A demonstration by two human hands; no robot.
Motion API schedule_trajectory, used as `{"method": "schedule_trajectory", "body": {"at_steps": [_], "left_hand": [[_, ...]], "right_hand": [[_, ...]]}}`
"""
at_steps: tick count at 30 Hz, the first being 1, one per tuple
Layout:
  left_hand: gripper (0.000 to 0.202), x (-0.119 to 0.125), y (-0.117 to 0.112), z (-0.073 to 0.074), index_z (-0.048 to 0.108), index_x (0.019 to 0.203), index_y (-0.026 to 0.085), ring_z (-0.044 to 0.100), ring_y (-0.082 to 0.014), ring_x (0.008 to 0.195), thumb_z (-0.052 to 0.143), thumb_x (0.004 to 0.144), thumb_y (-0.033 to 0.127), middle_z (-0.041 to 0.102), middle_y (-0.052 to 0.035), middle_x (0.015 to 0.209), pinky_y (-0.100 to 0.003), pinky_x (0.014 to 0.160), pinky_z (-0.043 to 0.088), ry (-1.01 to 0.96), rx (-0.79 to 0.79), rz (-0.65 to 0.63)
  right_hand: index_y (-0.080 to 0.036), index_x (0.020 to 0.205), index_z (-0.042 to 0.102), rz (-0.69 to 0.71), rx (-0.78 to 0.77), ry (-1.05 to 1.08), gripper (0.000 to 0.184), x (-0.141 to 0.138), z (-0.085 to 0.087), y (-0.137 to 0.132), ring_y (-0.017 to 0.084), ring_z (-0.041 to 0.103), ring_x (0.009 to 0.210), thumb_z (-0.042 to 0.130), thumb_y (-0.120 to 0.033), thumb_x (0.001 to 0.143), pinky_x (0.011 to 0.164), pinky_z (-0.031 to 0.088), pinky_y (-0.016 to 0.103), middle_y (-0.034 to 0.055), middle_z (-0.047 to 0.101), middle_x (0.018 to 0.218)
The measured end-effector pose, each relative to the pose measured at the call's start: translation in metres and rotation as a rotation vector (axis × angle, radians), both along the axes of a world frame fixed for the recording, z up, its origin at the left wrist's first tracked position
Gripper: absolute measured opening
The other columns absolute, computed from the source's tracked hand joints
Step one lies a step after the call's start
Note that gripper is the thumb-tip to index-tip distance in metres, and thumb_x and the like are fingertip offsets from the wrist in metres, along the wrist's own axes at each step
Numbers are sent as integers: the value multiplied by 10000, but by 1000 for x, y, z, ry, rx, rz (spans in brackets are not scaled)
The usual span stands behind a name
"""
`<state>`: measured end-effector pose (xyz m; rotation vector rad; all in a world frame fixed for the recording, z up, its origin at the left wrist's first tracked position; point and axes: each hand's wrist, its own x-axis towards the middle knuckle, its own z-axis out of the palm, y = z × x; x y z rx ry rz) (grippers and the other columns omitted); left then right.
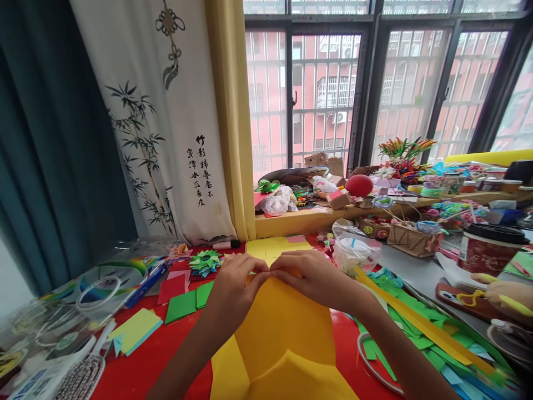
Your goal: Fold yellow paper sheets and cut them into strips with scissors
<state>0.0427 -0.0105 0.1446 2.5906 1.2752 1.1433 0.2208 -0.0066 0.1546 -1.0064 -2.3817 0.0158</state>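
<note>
Pinching the far edge of the yellow sheet (291, 322) with left hand (239, 278) and right hand (310, 273) close together, over the bench (133, 366), left of the green strips (416, 339). Could crease askew if gripped unevenly, or tear if tugged apart too hard.

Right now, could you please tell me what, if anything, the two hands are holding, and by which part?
The left hand and right hand pinch the large yellow paper at its far end, close together.
</note>
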Motion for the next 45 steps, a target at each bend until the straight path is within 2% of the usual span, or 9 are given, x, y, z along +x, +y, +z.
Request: {"method": "schedule_trajectory", "body": {"at_steps": [12, 18, 22, 26, 29, 32, 35, 41, 45], "left_hand": [[138, 5, 0, -9, 511, 802, 191, 508, -184, 797, 391, 866, 215, 591, -22, 812, -334, 732, 363, 186, 252, 124], [81, -6, 3, -7, 490, 878, 169, 533, -206, 802, 420, 838, 180, 597, -76, 832, -345, 753, 395, 139, 614, 352], [202, -9, -5, -5, 458, 963, 154, 574, -196, 816, 512, 775, 105, 618, -90, 839, -317, 740, 442, 107, 866, 329], [240, -7, -9, -9, 491, 897, 125, 606, -181, 755, 613, 695, 85, 648, -90, 795, -297, 685, 478, 118, 1084, 172], [196, -7, -11, -11, 518, 824, 90, 620, -213, 755, 642, 675, 119, 656, -115, 769, -315, 664, 488, 232, 1181, -6], [97, -3, -20, -11, 533, 822, 101, 623, -203, 716, 560, 740, 146, 652, -88, 735, -323, 664, 486, 398, 1102, -148], [101, 4, -38, -5, 544, 853, 122, 604, -159, 646, 462, 795, 127, 630, -37, 689, -296, 638, 479, 460, 836, -199], [144, 0, -57, 14, 543, 766, 184, 569, -136, 695, 468, 834, 287, 611, -6, 706, -247, 625, 453, 403, 318, -380], [130, -4, -29, 10, 529, 856, 204, 528, -148, 906, 405, 863, 241, 598, -22, 925, -272, 797, 408, 166, 70, -227]], "right_hand": [[-216, 871, 626, -32, -31, 45, 237, -3, -1, -1, 163, 581, 766, 410, -315, 874, 673, 375, 253, 21, 658, 831], [-182, 914, 592, -160, -193, 443, 497, 20, -4, 29, 196, 574, 845, 255, -544, 863, 750, 406, 302, 73, 634, 904], [-103, 1054, 533, -165, -762, 626, 781, 45, -29, 66, 200, 614, 722, 100, -691, 779, 682, 465, 320, 133, 641, 824], [-89, 1110, 507, 80, -1322, 550, 886, 40, -66, 94, 197, 613, 632, 52, -743, 722, 636, 478, 338, 115, 636, 706], [-88, 1045, 558, 272, -1410, 712, 796, 23, -85, 107, 157, 592, 627, 154, -713, 762, 647, 465, 293, 77, 612, 705], [-123, 988, 601, 340, -1243, 860, 517, 13, -92, 113, 139, 577, 720, 446, -569, 777, 693, 438, 246, 57, 616, 792], [-169, 973, 603, 301, -1137, 919, 350, 16, -92, 115, 134, 565, 775, 665, -357, 685, 699, 418, 221, 32, 616, 867], [-164, 901, 614, 271, -1059, 933, 294, 26, -82, 109, 99, 536, 681, 698, -278, 643, 602, 381, 187, -2, 589, 786], [-159, 881, 611, 339, -1002, 899, 250, 22, -62, 92, 86, 522, 671, 683, -258, 663, 605, 371, 183, -7, 578, 766]]}}
